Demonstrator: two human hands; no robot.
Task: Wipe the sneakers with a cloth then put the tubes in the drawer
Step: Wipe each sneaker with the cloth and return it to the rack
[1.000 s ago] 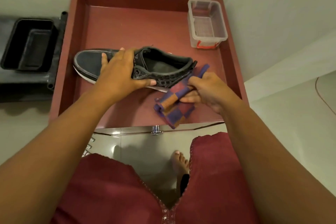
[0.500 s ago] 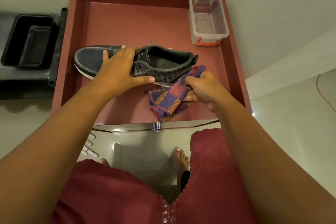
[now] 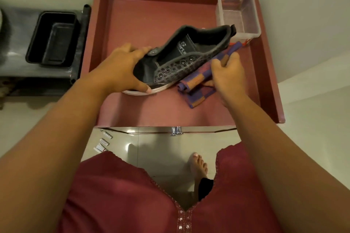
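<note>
A dark grey sneaker [image 3: 187,58] with a white sole is tilted over the open reddish drawer [image 3: 151,15], its heel raised toward the back right. My left hand [image 3: 121,70] grips its toe end, thumb on the sole edge. My right hand [image 3: 225,72] holds a folded purple and orange checked cloth [image 3: 197,85] against the sneaker's near side. Three small white tubes [image 3: 103,142] lie on the floor below the drawer's front left corner.
A clear plastic box [image 3: 238,13] with a red clip stands in the drawer's back right corner. A black tray [image 3: 53,38] sits on a dark shelf to the left. The drawer handle [image 3: 176,131] faces me. My bare foot [image 3: 198,166] stands on the glossy tiles.
The sneaker has turned from lying sideways to pointing its heel up and back right, its opening now facing me. My right hand and the cloth followed along its side.
</note>
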